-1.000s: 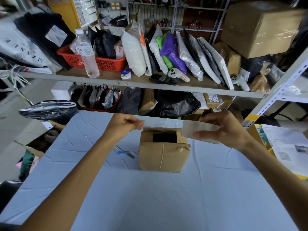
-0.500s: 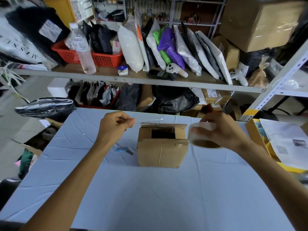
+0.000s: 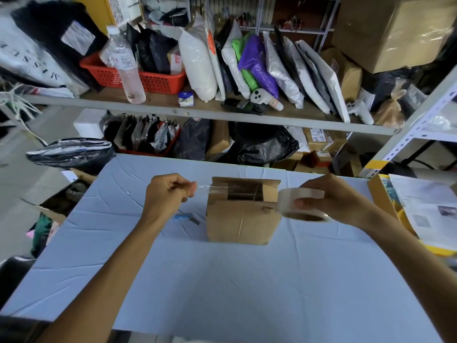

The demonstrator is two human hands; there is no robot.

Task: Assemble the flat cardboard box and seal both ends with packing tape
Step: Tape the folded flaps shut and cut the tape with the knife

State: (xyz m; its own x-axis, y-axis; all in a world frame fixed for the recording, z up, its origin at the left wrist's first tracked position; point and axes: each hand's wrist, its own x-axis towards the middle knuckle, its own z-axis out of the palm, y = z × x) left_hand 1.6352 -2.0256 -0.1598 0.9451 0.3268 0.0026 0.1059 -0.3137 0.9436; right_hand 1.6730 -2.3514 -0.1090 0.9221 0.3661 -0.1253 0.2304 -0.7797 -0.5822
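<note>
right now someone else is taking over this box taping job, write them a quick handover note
Left hand: pinches the free end of the clear tape strip, left of the box.
Right hand: holds the tape roll, right of the box.
Cardboard box: upright on the table, with the strip stretched over its top.
Small blue tool, likely a cutter: on the table left of the box.
Done: box folded into shape, tape pulled out.
Left: the top flaps show a dark gap, so close them, press the strip down and cut it. The bottom end is hidden; check that it is taped.
</note>
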